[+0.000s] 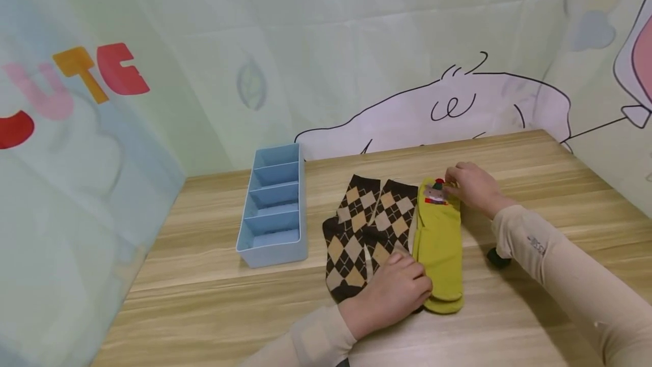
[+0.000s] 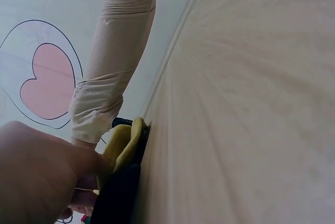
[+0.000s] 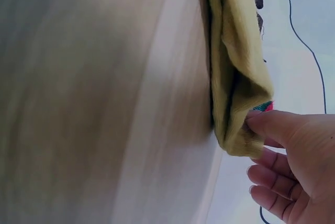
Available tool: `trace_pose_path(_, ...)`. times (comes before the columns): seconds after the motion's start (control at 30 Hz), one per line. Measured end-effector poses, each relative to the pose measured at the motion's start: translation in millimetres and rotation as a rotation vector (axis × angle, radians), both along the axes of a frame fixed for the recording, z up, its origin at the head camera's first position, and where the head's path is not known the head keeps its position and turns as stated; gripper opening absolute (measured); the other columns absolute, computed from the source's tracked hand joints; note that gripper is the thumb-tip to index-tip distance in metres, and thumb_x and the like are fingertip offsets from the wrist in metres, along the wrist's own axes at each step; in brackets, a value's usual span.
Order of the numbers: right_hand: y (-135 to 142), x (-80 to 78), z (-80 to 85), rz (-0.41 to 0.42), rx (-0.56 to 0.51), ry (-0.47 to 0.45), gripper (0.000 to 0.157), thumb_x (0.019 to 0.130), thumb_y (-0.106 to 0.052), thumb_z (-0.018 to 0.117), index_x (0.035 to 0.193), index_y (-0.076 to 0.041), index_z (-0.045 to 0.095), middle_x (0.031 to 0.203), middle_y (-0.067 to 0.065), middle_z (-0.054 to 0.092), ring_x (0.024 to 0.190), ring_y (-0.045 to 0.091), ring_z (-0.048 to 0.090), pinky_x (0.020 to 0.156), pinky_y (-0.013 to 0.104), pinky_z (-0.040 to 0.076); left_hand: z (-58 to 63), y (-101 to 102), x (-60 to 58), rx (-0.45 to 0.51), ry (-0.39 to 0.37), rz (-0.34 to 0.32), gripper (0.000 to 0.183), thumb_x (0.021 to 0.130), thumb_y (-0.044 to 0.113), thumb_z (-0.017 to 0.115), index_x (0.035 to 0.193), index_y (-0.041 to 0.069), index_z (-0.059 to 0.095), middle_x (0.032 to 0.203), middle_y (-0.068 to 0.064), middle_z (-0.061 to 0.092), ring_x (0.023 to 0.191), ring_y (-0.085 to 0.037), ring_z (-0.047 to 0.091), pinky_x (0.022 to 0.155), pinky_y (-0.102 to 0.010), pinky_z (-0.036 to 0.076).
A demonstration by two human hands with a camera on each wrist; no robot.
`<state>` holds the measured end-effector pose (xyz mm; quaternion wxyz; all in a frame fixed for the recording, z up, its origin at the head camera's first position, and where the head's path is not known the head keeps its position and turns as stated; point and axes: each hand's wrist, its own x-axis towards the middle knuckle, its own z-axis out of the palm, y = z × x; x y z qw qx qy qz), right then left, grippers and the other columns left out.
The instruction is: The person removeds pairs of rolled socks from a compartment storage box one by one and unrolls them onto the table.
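Note:
A pair of yellow socks (image 1: 440, 248), stacked one over the other, lies lengthwise on the table with a cartoon figure near the cuffs. My right hand (image 1: 474, 186) pinches the cuff end between thumb and fingertips; the right wrist view shows the thumb on the yellow fabric (image 3: 243, 72). At the socks' lower left edge my left hand (image 1: 389, 296) grips with curled fingers, and its fingertips are partly hidden. Just left lie two brown argyle socks (image 1: 351, 231), side by side; my left hand covers the lower part of one. Dark fabric (image 2: 118, 192) shows beneath the left hand.
A light blue organizer box (image 1: 277, 251) with several compartments stands left of the socks. The wooden table (image 1: 204, 293) meets a printed cloth backdrop (image 1: 214, 72) at its back edge. A small dark object (image 1: 498, 258) shows under the right wrist.

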<state>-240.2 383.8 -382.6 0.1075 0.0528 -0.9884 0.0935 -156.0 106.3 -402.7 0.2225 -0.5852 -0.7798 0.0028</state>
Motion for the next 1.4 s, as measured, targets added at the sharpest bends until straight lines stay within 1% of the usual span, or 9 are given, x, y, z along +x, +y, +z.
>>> trace_pose_path(0.23, 0, 1.0, 5.6, -0.005, -0.022, 0.019, 0.012, 0.086, -0.010, 0.067, 0.089, -0.001, 0.060, 0.087, 0.014, 0.062, 0.081, 0.028, 0.057, 0.074, 0.044, 0.049, 4.3, -1, 2.6, 0.050, -0.010, -0.043, 0.010, 0.091, 0.035, 0.062, 0.093, 0.029, 0.069, 0.090, 0.016, 0.063, 0.088, -0.001, 0.055, 0.087, -0.020, 0.037)
trace_pose_path(0.43, 3, 2.5, 10.6, 0.005, -0.043, 0.031, 0.012, 0.087, -0.008, 0.067, 0.092, 0.000, 0.060, 0.088, 0.016, 0.065, 0.083, 0.030, 0.058, 0.075, 0.045, 0.049, 6.5, 1, 3.8, 0.117, 0.007, -0.081, 0.009, 0.091, 0.034, 0.062, 0.092, 0.028, 0.069, 0.090, 0.016, 0.063, 0.089, -0.002, 0.055, 0.088, -0.020, 0.039)
trace_pose_path(0.73, 8, 5.9, 15.7, 0.002, -0.041, 0.043, 0.012, 0.087, -0.008, 0.067, 0.092, 0.001, 0.060, 0.088, 0.016, 0.065, 0.081, 0.030, 0.059, 0.075, 0.045, 0.049, 10.0, 6, 8.2, 0.168, 0.003, -0.115, 0.009, 0.090, 0.033, 0.064, 0.093, 0.028, 0.070, 0.092, 0.016, 0.065, 0.090, -0.001, 0.056, 0.086, -0.018, 0.040)
trace_pose_path(0.9, 10, 9.2, 18.9, -0.006, -0.033, 0.035, 0.012, 0.087, -0.008, 0.066, 0.093, 0.000, 0.060, 0.089, 0.016, 0.066, 0.082, 0.030, 0.060, 0.076, 0.046, 0.050, 9.6, 10, 11.5, 0.176, 0.004, -0.129, 0.009, 0.089, 0.034, 0.065, 0.093, 0.029, 0.071, 0.092, 0.016, 0.065, 0.089, 0.000, 0.056, 0.086, -0.017, 0.040)
trace_pose_path(1.1, 14, 14.2, 21.0, -0.029, -0.041, 0.023, 0.011, 0.088, -0.008, 0.066, 0.093, 0.000, 0.060, 0.091, 0.017, 0.067, 0.083, 0.031, 0.060, 0.076, 0.047, 0.050, 8.3, 15, 14.8, 0.152, 0.000, -0.138, 0.011, 0.091, 0.034, 0.063, 0.095, 0.029, 0.070, 0.095, 0.017, 0.065, 0.093, 0.000, 0.056, 0.088, -0.017, 0.040)
trace_pose_path(1.3, 22, 19.3, 21.3, -0.033, -0.030, 0.019, 0.011, 0.088, -0.009, 0.066, 0.092, 0.000, 0.060, 0.089, 0.017, 0.066, 0.081, 0.030, 0.059, 0.075, 0.047, 0.050, 5.4, 25, 19.3, 0.156, 0.021, -0.156, 0.011, 0.090, 0.035, 0.062, 0.094, 0.029, 0.071, 0.092, 0.017, 0.064, 0.090, 0.001, 0.055, 0.083, -0.015, 0.039)
trace_pose_path(1.4, 26, 22.3, 21.3, -0.041, -0.021, 0.010, 0.011, 0.088, -0.009, 0.066, 0.092, 0.000, 0.060, 0.088, 0.017, 0.065, 0.080, 0.029, 0.059, 0.075, 0.047, 0.050, 4.4, 30, 21.8, 0.149, 0.022, -0.163, 0.011, 0.091, 0.036, 0.062, 0.093, 0.030, 0.071, 0.092, 0.018, 0.065, 0.090, 0.001, 0.055, 0.083, -0.015, 0.038)
